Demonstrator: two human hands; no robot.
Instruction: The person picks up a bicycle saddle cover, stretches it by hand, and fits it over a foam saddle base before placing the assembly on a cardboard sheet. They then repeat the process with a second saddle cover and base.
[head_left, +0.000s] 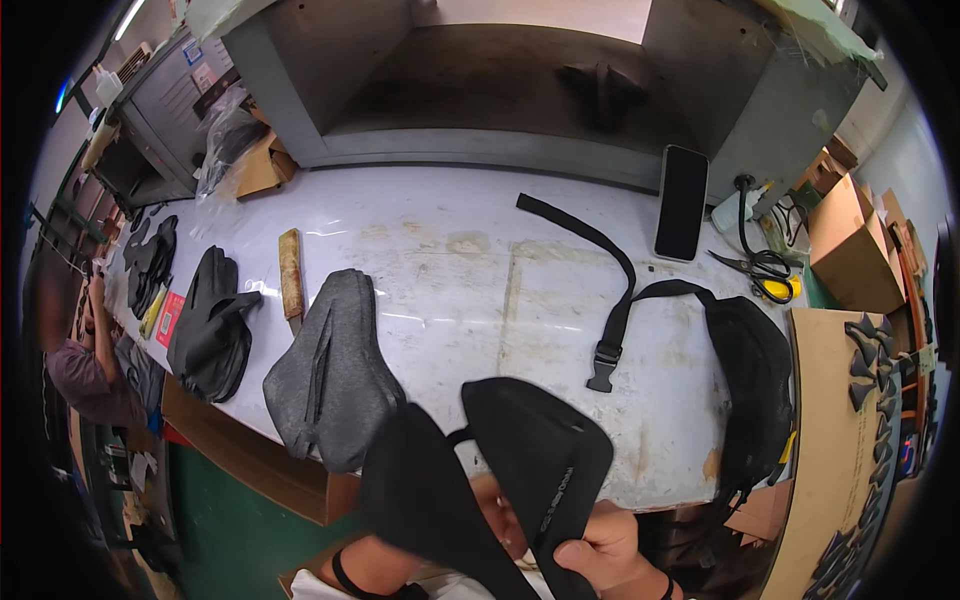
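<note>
Near the table's front edge I hold a black two-part fabric bag piece (pixel 535 450), its broad lobes spread apart and joined by a short black loop. Small pale print runs along the right lobe. My right hand (pixel 605 548) grips that lobe's lower edge, thumb on the front face. Between the lobes, my left hand (pixel 500 515) shows only curled fingers, partly hidden by the fabric. A grey fabric piece (pixel 335 370) with a lengthwise slit lies just beyond the left lobe. To the right rests a black waist bag (pixel 750 380), its strap (pixel 622 300) and buckle stretched across the white table.
A phone (pixel 682 205) leans against the grey metal cabinet (pixel 420 150). Scissors (pixel 755 268) lie at the back right, beside cardboard (pixel 855 245). A knife with a wrapped handle (pixel 290 275) and stacked dark pieces (pixel 212 335) lie left. Another person (pixel 95 370) works at far left.
</note>
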